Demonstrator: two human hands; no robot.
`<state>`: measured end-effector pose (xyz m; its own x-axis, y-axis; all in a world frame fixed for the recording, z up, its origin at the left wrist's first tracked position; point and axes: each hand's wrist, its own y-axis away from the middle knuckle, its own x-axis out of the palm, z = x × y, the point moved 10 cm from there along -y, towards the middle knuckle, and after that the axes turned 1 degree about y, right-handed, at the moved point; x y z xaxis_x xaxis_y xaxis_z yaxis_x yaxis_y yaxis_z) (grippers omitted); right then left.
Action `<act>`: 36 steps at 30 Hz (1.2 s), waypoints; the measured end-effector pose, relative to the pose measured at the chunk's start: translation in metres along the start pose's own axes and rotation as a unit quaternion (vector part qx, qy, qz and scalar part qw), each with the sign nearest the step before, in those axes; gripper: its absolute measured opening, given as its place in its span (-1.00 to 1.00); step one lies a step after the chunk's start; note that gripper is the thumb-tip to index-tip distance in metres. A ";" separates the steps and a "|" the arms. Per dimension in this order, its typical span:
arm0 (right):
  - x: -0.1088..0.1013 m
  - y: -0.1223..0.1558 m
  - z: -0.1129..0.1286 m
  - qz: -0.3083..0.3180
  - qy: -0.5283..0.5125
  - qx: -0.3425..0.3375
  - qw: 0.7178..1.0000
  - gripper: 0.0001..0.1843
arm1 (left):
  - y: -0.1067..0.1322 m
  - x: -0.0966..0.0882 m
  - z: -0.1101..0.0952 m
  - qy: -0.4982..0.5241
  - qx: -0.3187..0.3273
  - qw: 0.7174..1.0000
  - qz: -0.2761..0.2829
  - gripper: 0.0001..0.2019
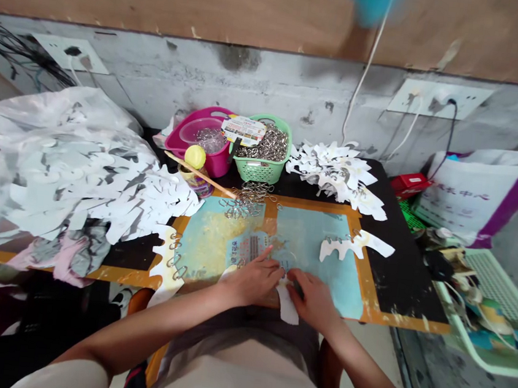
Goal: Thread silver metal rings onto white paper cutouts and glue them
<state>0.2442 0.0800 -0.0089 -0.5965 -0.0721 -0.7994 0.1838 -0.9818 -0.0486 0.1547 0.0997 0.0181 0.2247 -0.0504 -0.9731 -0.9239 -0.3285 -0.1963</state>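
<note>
Over the blue mat [336, 288], a white cut-out strip [288, 308] lies between my hands at the table's front edge. My left hand [254, 280] holds its upper part, index finger pointing forward, fingertips partly hidden. My right hand [315, 299] grips the same strip from the right, fingers bent at its top. Part of another white piece shows beneath my left hand. Ahead lies a pile of metal rings [246, 202]. White cut-outs with rings along one edge lie at the left [169, 265] and right [355, 247].
Behind stand a pink basket [220, 166] and a green basket [259, 172] of metal parts, with a yellow-lidded jar [195, 158] and wooden stick [200, 175]. White cut-outs heap at left [138, 200] and back right [335, 171]. A pale green tray [470, 340] sits far right.
</note>
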 end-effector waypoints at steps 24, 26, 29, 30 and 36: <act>-0.006 -0.005 -0.003 -0.090 0.016 0.063 0.994 -0.85 | 0.033 0.003 -0.010 0.054 -0.094 0.992 -0.059 -0.65; 0.000 -0.008 -0.004 -0.071 -0.017 0.084 0.994 -0.84 | 0.039 0.000 -0.007 0.077 -0.111 0.988 -0.072 -0.62; -0.001 -0.008 -0.008 -0.064 -0.156 0.125 0.978 -0.77 | 0.050 -0.024 0.005 0.145 -0.146 0.967 -0.151 -0.65; -0.003 -0.008 -0.008 -0.064 -0.201 0.134 0.968 -0.74 | 0.054 -0.035 0.014 0.171 -0.170 0.952 -0.187 -0.66; -0.023 -0.014 0.019 -0.033 -0.302 0.136 0.943 -0.70 | 0.029 -0.072 0.047 0.224 -0.197 0.942 -0.153 -0.63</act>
<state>0.2404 0.0915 0.0212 -0.9506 -0.0154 -0.3099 -0.0280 -0.9904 0.1352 0.0968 0.1380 0.0764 0.6525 -0.2602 -0.7117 -0.6268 -0.7131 -0.3139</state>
